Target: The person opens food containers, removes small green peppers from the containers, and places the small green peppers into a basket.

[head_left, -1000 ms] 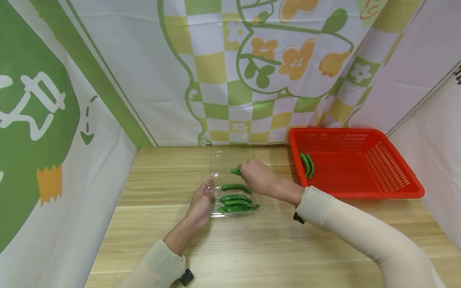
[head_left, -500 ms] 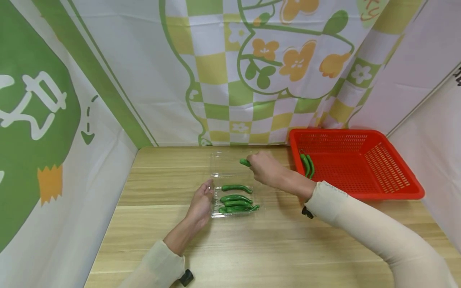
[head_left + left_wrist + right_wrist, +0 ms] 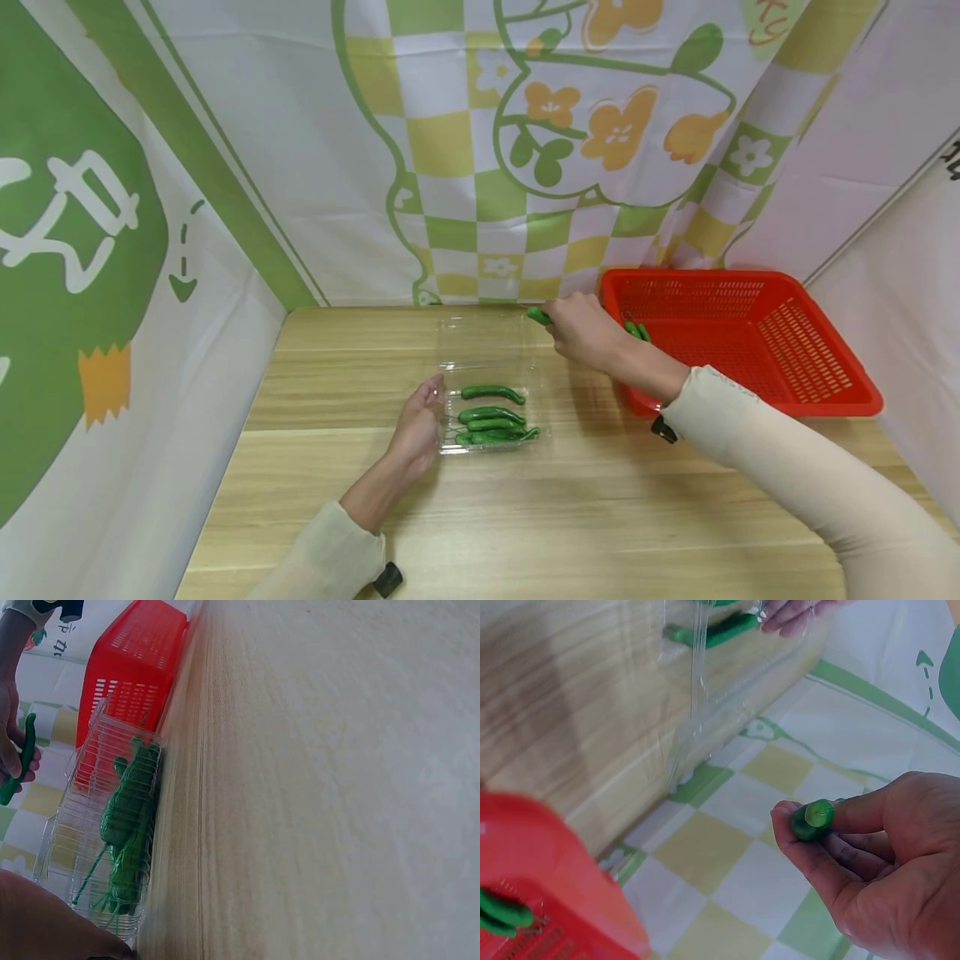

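Note:
My right hand (image 3: 588, 333) pinches a green chili pepper (image 3: 537, 316) between thumb and fingers, raised near the table's back edge, between the box and the red basket. In the right wrist view one blunt end of this chili (image 3: 810, 821) points at the camera. My left hand (image 3: 415, 425) grips the left side of a clear plastic box (image 3: 487, 367), whose lid lies folded back. Inside it, one green chili (image 3: 491, 392) lies apart from several others (image 3: 495, 423) bunched toward the front. In the left wrist view, thin stems (image 3: 90, 876) show through the ribbed wall.
A red perforated basket (image 3: 757, 408) stands at the back right, with green chilies (image 3: 636, 331) at its left end. The wooden table (image 3: 525, 517) meets printed cloth (image 3: 465, 208) along its back edge. More cloth hangs at both sides.
My right hand has carried the chili up from the box, backward and to the right, closer to the basket. My left hand and the box have stayed in place.

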Motion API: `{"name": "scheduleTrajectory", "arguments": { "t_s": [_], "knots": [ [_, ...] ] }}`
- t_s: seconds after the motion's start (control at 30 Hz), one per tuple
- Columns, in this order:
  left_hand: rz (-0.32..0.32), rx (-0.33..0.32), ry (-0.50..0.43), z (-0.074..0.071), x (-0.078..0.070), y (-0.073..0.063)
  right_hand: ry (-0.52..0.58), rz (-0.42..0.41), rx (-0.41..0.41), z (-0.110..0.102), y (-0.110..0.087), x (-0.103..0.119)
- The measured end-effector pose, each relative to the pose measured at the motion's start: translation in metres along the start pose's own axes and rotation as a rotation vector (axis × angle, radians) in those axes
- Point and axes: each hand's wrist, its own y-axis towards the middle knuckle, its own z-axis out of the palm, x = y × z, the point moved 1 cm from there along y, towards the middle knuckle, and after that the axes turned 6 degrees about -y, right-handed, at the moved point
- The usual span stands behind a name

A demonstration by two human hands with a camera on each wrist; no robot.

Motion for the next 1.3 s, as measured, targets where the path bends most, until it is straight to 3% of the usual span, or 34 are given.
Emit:
{"name": "scheduleTrajectory", "arguments": {
  "t_s": [0.33,0.63,1.3],
  "knots": [
    [-0.005,0.002,0.003,0.000,0.000,-0.001,-0.008,0.046,-0.074,-0.013,0.000,-0.029],
    [-0.007,0.002,0.006,0.000,-0.001,-0.001,-0.028,0.149,-0.026,-0.026,-0.004,-0.055],
    [-0.010,-0.010,0.007,0.000,-0.001,-0.001,0.001,0.275,-0.041,-0.034,-0.016,-0.108]
  ]
}}
